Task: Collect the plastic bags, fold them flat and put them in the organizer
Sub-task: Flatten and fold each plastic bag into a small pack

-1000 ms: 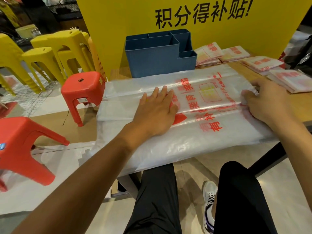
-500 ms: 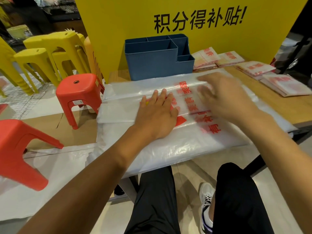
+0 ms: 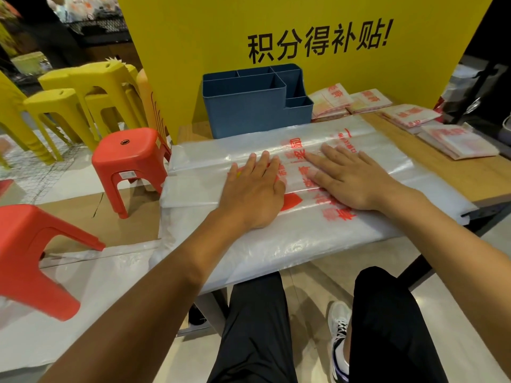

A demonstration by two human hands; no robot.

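A large clear plastic bag (image 3: 304, 236) with red print lies spread across the wooden table (image 3: 470, 175), its near edge hanging over the front. My left hand (image 3: 255, 189) presses flat on the bag's middle, fingers straight. My right hand (image 3: 351, 178) lies flat on the bag just to the right of it, fingers pointing left. A blue organizer (image 3: 249, 111) with several compartments stands behind the bag against the yellow board. Several folded bags (image 3: 409, 116) lie in small stacks at the back right of the table.
A red stool (image 3: 130, 161) stands left of the table and another red stool (image 3: 33, 252) lies nearer left. Yellow stools (image 3: 69, 106) are stacked behind. A yellow sign board (image 3: 304, 37) backs the table. My legs are under the table's front edge.
My right hand has left the bag's right end and swept left across it, now lying flat beside my left hand. The left hand stayed pressed in place.
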